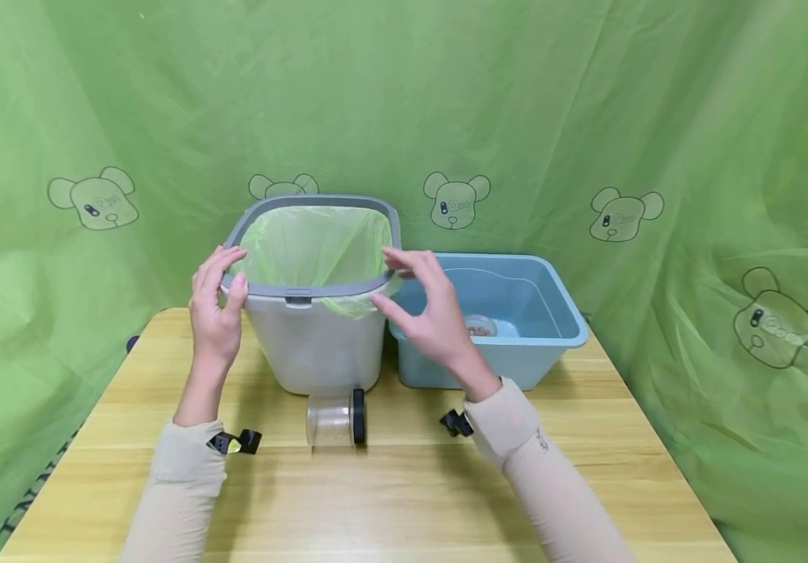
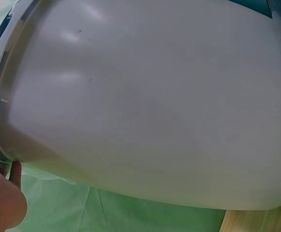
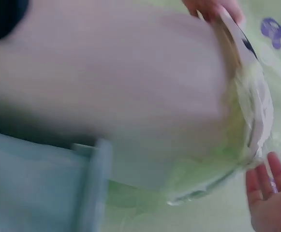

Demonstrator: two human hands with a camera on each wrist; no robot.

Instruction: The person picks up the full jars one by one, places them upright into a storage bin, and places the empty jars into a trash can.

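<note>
A light grey trash bin (image 1: 312, 344) with a darker grey rim ring (image 1: 270, 290) stands upright on the table. Inside hangs a translucent green trash bag (image 1: 298, 246), part of its edge showing below the rim at the front right. My left hand (image 1: 217, 320) holds the rim at the left front corner, thumb in front and fingers over the top. At the right front corner my right hand (image 1: 435, 313) is spread, thumb apart from the fingers. The right wrist view shows its fingers (image 3: 277, 169) beside the bag-covered rim, apparently not gripping it.
A clear jar (image 1: 329, 422) with a black lid (image 1: 358, 417) lies sideways before the bin. Right of the bin stands a blue plastic tub (image 1: 488, 363) holding a small clear container (image 1: 481, 324) with reddish-brown bits. Green printed cloth (image 1: 516, 102) hangs behind the wooden table (image 1: 389, 500).
</note>
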